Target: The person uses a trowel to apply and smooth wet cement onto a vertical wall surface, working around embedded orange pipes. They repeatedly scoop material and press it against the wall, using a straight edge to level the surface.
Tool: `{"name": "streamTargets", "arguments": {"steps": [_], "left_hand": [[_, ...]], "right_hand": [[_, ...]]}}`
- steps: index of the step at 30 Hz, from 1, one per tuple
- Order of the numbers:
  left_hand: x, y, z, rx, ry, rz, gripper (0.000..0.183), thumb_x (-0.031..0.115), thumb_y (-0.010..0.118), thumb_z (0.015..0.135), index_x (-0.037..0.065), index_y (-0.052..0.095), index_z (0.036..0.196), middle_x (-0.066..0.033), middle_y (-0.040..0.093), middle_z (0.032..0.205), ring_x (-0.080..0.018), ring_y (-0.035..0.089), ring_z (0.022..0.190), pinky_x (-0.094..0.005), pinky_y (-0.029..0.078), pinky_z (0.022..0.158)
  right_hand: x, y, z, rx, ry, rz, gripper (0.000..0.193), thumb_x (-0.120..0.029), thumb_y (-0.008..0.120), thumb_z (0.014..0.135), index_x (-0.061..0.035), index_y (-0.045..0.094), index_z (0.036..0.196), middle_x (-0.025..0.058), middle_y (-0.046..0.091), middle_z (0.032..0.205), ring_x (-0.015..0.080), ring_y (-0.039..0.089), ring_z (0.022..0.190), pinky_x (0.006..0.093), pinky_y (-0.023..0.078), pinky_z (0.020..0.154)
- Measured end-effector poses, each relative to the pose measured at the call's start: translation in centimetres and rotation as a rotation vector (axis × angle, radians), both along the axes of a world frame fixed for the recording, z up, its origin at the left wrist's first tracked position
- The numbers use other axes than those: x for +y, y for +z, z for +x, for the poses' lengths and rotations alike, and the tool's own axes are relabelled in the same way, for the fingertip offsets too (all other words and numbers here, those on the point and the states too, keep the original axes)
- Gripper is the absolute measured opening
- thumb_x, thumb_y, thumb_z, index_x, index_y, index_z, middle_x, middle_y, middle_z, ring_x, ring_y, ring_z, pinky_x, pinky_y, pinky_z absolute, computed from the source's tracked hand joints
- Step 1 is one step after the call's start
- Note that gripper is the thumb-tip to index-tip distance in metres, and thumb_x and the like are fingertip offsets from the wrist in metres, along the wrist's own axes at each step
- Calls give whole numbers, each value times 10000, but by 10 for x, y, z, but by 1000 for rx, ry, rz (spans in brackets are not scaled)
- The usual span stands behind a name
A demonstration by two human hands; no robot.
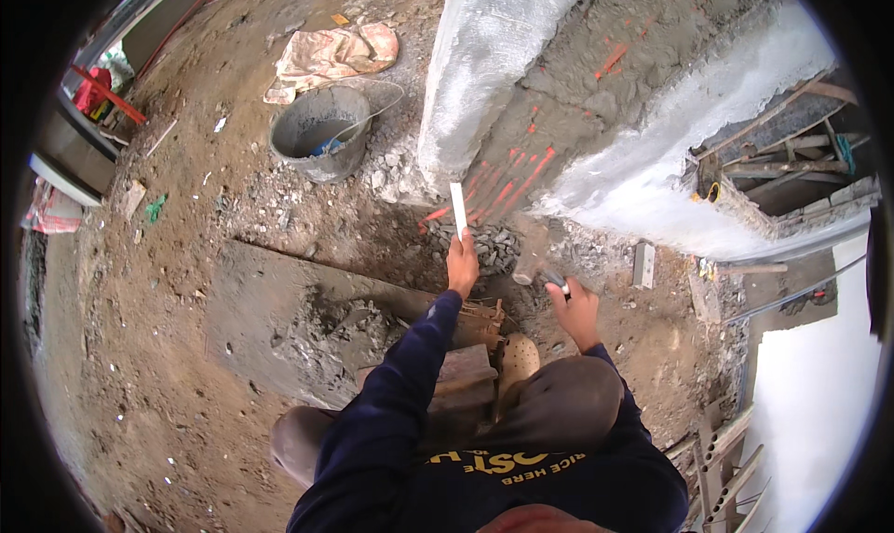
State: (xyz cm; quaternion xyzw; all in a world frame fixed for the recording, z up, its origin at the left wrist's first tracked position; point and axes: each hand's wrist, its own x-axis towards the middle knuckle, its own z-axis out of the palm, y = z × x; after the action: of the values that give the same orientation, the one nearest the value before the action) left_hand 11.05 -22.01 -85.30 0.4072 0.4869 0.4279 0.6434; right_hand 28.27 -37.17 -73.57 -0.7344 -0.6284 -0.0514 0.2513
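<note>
My left hand (463, 265) is closed round the lower end of a narrow white strip (457, 209). The strip stands up against the bottom corner of the pale wall edge (447, 123). To the right, my right hand (575, 311) grips a trowel (556, 280) by its grey handle; its blade looks blurred and mud-coloured. Just ahead of both hands, wet grey mortar (577, 95) with red streaks covers the wall face between two smoother pale bands. Grey rubble (489, 246) lies at the wall's foot.
Left of my arms is a flat board (247, 296) with a heap of wet mortar (340, 333). A grey bucket (317, 165) stands beyond it, near a crumpled sack (335, 53). On the right are a wall opening with wooden pieces (792, 165) and a white panel (810, 384).
</note>
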Motion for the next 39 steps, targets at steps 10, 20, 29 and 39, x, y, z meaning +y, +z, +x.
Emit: {"name": "streamTargets", "arguments": {"steps": [10,20,29,39], "left_hand": [[38,3,-31,399,86,238,411,427,374,1006,29,464,959,-196,563,681,-398,560,634,-468,407,583],[13,-27,-37,256,253,103,414,409,371,1015,21,507,966,-87,510,673,-197,495,593,-360,408,571],[9,-35,-32,246,327,105,444,440,380,1007,25,433,858,-77,477,642,-181,462,576,-368,388,557],[4,-39,-36,246,311,19,446,443,371,1007,27,442,864,-74,488,647,-184,469,576,-368,405,564]], "right_hand": [[87,-35,16,-14,133,12,444,-434,597,904,-11,592,769,146,542,535,332,552,454,412,412,436],[199,-28,32,-169,627,176,526,-561,593,852,-49,586,731,72,545,494,229,552,406,331,436,394],[174,-26,9,-320,603,162,602,-637,494,882,-63,653,797,58,537,479,151,492,364,330,435,371],[170,-16,19,-325,472,53,632,-659,459,885,-67,675,832,24,505,468,160,480,345,304,397,350]]}}
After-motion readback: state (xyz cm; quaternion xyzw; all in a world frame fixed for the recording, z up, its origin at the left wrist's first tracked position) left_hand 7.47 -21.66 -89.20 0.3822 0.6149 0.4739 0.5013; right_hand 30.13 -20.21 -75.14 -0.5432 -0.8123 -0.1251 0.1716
